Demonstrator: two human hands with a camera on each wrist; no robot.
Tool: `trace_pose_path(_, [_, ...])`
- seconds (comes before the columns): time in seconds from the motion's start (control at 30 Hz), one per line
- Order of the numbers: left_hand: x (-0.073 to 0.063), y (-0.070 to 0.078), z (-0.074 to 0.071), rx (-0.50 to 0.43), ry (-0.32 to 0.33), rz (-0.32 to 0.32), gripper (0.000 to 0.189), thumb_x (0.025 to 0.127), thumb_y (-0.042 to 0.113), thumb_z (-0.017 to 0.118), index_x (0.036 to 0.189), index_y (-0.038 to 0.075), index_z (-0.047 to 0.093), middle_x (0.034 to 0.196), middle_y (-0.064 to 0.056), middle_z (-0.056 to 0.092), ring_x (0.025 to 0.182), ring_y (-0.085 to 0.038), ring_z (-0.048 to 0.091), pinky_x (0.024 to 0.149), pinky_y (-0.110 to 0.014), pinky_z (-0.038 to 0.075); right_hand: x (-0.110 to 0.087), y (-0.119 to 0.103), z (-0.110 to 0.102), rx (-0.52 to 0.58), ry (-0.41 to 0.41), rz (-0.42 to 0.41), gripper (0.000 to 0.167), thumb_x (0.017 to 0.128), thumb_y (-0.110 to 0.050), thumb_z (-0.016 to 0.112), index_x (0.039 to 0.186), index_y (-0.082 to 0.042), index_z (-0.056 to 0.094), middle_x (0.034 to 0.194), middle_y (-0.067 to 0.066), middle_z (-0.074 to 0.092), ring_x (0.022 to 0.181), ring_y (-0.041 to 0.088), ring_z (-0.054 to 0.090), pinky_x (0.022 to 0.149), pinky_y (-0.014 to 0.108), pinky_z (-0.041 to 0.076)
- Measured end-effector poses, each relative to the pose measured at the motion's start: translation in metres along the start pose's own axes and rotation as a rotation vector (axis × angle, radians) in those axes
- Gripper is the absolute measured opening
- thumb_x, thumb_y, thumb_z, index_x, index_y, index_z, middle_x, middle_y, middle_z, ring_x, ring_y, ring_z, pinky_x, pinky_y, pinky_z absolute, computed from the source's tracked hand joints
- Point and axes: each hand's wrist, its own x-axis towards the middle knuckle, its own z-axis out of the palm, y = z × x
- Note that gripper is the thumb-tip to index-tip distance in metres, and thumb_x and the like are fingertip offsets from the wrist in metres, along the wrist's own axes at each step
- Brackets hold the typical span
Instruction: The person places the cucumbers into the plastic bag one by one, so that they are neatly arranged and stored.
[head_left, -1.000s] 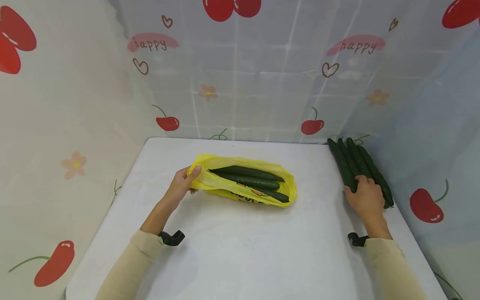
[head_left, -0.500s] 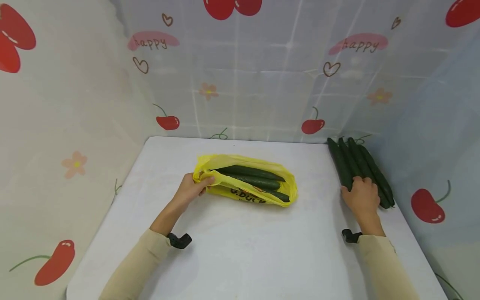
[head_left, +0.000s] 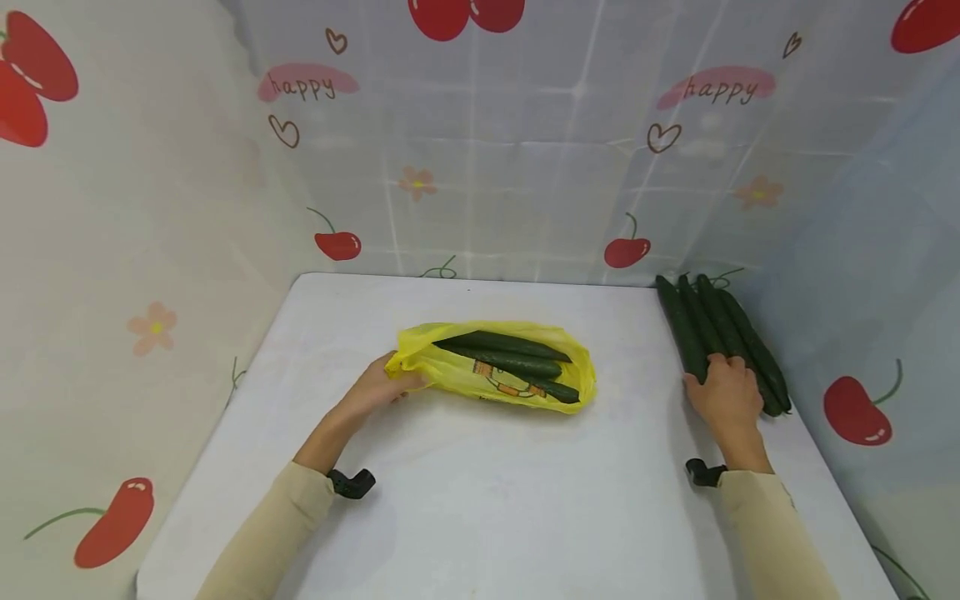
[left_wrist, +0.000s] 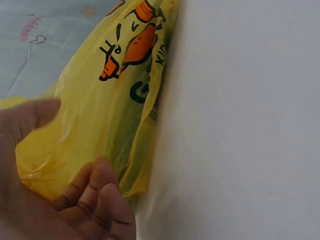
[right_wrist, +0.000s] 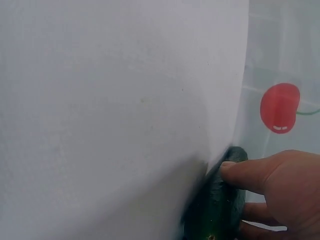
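A yellow plastic bag (head_left: 442, 367) with a printed duck lies on its side, its mouth gaping toward the viewer. Several dark green cucumbers (head_left: 510, 361) show inside it. My left hand (head_left: 381, 387) is at the bag's left end; the left wrist view has its thumb spread away from loosely bent fingers (left_wrist: 117, 205), which rest against the yellow plastic. At the right, more cucumbers (head_left: 731, 321) lie side by side. My right hand (head_left: 726, 402) reaches over their near ends and grips the leftmost cucumber (right_wrist: 212, 212), thumb on one side and fingers on the other.
Both the bag and the row of cucumbers rest on a white table (head_left: 525, 500). A printed curtain (head_left: 525, 183) with cherries and hearts encloses the back and sides. The cucumber row lies along the table's right edge, close to the curtain.
The left hand has shifted from the bag's upper left corner to lower on that end, and its thumb has let go of the rim. The bag's left side has sunk. The right hand has moved slightly left.
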Motion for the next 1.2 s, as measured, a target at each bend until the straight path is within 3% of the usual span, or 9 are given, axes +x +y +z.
trace_pose_path(0.1, [-0.001,0.004,0.001,0.017,-0.033,0.014,0.069,0.095,0.058,0.076,0.14,0.013,0.051,0.103,-0.006,0.064,0.089,-0.021,0.061,0.076,-0.03,0.052,-0.001,0.0,0.0,-0.008,-0.014,-0.002,0.069,0.104,-0.031,0.064,0.154,0.012,0.041,0.151,0.044,0.044,0.135,0.065,0.042,0.097,0.082,0.043])
trace_pose_path(0.27, [0.003,0.013,0.005,-0.039,0.116,-0.077,0.078,0.088,0.079,0.069,0.123,0.011,0.057,0.105,-0.008,0.068,0.091,-0.022,0.067,0.08,-0.032,0.055,-0.001,-0.001,0.001,-0.014,-0.018,-0.006,0.07,0.104,-0.031,0.065,0.154,0.011,0.041,0.151,0.042,0.046,0.135,0.064,0.042,0.097,0.082,0.043])
trace_pose_path(0.37, [0.009,0.014,0.006,-0.129,0.184,-0.124,0.067,0.09,0.072,0.073,0.112,0.011,0.057,0.098,-0.003,0.063,0.086,-0.02,0.062,0.082,-0.034,0.054,-0.001,-0.002,0.003,-0.011,-0.02,-0.007,0.069,0.104,-0.031,0.064,0.154,0.01,0.041,0.151,0.042,0.047,0.135,0.064,0.043,0.097,0.081,0.044])
trace_pose_path(0.53, [0.016,0.014,0.006,-0.215,0.174,-0.145,0.049,0.098,0.05,0.074,0.122,0.009,0.061,0.103,0.003,0.063,0.091,-0.013,0.061,0.089,-0.035,0.056,0.0,-0.002,0.004,-0.021,-0.025,-0.007,0.07,0.104,-0.033,0.065,0.154,0.01,0.041,0.149,0.041,0.05,0.134,0.063,0.045,0.096,0.081,0.044])
trace_pose_path(0.63, [0.016,0.016,0.006,-0.232,0.155,-0.126,0.046,0.099,0.044,0.071,0.127,0.008,0.062,0.106,0.002,0.065,0.096,-0.014,0.061,0.092,-0.032,0.053,0.0,-0.002,0.004,-0.03,-0.026,-0.001,0.071,0.103,-0.033,0.066,0.154,0.011,0.041,0.149,0.041,0.05,0.134,0.062,0.044,0.097,0.081,0.044])
trace_pose_path(0.9, [0.004,0.029,0.006,-0.246,0.13,-0.053,0.032,0.098,0.035,0.068,0.109,0.006,0.064,0.089,0.004,0.062,0.089,-0.016,0.055,0.085,-0.032,0.046,-0.002,0.002,0.002,-0.01,0.015,-0.006,0.068,0.103,-0.032,0.063,0.153,0.01,0.045,0.148,0.041,0.051,0.133,0.061,0.046,0.096,0.08,0.045])
trace_pose_path(1.2, [0.001,0.034,0.008,-0.269,0.111,-0.043,0.034,0.099,0.034,0.067,0.115,0.004,0.063,0.09,0.004,0.063,0.087,-0.014,0.056,0.082,-0.028,0.048,-0.004,0.009,0.009,0.164,0.147,-0.022,0.061,0.105,-0.026,0.056,0.15,0.014,0.048,0.144,0.045,0.052,0.132,0.062,0.042,0.11,0.073,0.037])
